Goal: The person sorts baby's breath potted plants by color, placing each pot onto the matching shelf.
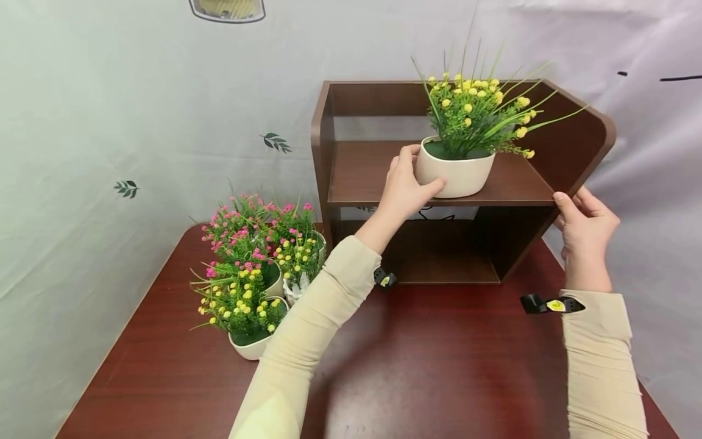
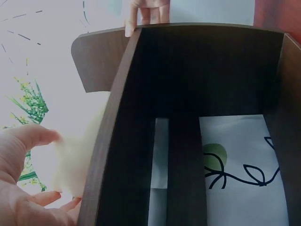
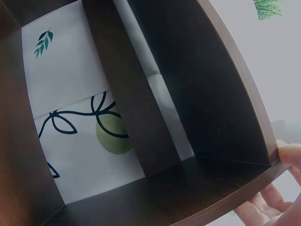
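Note:
A cream oval flowerpot (image 1: 457, 178) with yellow artificial flowers and long grass blades (image 1: 471, 113) stands on the upper board of a dark brown two-tier shelf (image 1: 364, 174), right of its middle. My left hand (image 1: 404, 186) grips the pot's left side, thumb across the front and fingers round behind. Washed out by glare, the same pot (image 2: 77, 150) shows beside the left hand (image 2: 26, 174) in the left wrist view. At the shelf's right side, my right hand (image 1: 589, 228) pinches the panel where the upper board meets it. In the right wrist view its thumb (image 3: 289, 153) lies on the front edge.
Several potted plants with pink flowers (image 1: 236, 228) and yellow flowers (image 1: 241, 299) cluster on the reddish-brown table (image 1: 439, 353), left of the shelf. A pale patterned cloth (image 1: 164, 91) hangs behind. The lower compartment (image 1: 439, 256) lies under the upper board.

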### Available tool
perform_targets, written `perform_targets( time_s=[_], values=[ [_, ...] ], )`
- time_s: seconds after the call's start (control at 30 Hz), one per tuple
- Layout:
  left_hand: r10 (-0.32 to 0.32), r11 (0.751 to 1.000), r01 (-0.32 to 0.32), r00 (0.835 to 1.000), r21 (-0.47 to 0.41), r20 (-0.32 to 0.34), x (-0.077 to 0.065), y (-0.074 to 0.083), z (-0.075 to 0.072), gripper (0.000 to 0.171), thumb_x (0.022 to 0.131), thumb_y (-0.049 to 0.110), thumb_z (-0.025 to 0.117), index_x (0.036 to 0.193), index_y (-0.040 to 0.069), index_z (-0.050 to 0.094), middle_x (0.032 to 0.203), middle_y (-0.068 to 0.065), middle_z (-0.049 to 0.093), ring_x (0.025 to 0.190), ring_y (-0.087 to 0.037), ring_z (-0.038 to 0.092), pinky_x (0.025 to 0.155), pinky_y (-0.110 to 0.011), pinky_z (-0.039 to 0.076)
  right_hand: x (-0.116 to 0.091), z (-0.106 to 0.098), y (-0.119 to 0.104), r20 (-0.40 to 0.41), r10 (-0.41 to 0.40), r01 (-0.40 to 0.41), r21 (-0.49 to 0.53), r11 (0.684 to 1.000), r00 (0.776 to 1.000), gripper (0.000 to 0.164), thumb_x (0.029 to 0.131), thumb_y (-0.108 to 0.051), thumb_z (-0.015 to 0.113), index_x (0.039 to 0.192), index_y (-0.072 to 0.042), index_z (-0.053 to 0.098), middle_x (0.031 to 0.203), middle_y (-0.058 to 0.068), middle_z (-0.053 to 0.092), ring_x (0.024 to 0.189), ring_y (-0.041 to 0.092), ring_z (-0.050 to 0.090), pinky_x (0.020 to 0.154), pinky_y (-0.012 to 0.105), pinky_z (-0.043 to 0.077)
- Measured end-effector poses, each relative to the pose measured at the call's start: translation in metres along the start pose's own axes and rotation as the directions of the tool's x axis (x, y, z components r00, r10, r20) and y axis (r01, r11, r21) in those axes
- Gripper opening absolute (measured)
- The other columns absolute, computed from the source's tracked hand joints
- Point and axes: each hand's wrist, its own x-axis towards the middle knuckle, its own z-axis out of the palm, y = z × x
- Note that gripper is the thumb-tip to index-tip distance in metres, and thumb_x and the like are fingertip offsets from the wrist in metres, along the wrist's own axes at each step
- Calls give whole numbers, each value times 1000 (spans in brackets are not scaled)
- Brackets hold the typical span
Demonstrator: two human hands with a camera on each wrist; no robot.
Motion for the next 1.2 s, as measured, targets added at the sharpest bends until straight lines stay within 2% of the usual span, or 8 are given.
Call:
perform_targets(
  time_s=[0.1,0.23,0.33,0.5,0.67,0.87,1.07,1.2],
  values=[
    [38,999,-37,999,-31,18,3,1,4,62,82,22,72,135,6,42,125,-12,52,113,-22,48,88,-27,45,1,-2,-1,1,-6,6,9,1000,1000,43,68,2,82,108,-10,73,78,-2,71,66,9,65,49,20,53],
    [31,999,-31,999,-20,24,4,5,11,63,82,24,74,136,9,45,122,-10,54,112,-20,48,85,-23,44,2,-2,0,-2,-12,12,-12,1000,1000,43,67,1,83,108,-11,74,78,-3,71,68,8,65,49,19,52],
    [16,1000,-17,1000,-16,-14,3,8,17,63,80,25,77,134,10,48,117,-10,55,107,-19,52,83,-19,44,1,-2,2,-1,-14,14,-23,1000,1000,44,67,0,83,108,-11,74,78,-3,72,69,8,65,49,18,52],
    [-9,995,1,996,-99,-84,4,12,27,54,76,19,80,120,7,51,110,-11,57,101,-20,59,80,-15,45,0,-1,4,-6,-25,25,-25,999,1000,44,67,0,83,109,-10,73,79,-3,71,70,9,65,50,18,53],
    [-26,991,13,995,-135,-95,7,16,36,48,78,16,79,119,8,55,113,-9,58,104,-18,59,83,-15,44,0,-1,3,-7,-34,33,-33,999,999,44,68,-1,83,110,-11,72,80,-3,71,72,9,65,51,18,52],
    [23,994,-30,997,-101,-75,7,13,37,49,82,17,75,126,7,55,117,-10,59,108,-18,58,86,-12,43,-5,9,8,12,-42,43,-31,999,999,44,68,-2,83,109,-11,73,81,-2,71,70,9,64,49,18,52],
    [101,995,-100,993,19,-57,4,9,35,52,84,20,73,131,8,54,122,-8,59,110,-16,59,86,-13,45,-12,19,13,17,-38,39,-35,999,999,42,69,-2,83,109,-11,73,81,-3,71,70,8,64,49,18,52],
    [97,994,-96,995,43,-25,2,7,31,55,85,24,73,134,10,52,125,-6,59,112,-13,58,88,-13,45,-15,23,16,20,-27,27,-27,999,999,43,69,-2,83,109,-11,73,80,-3,71,69,8,64,49,18,51]
  ],
)
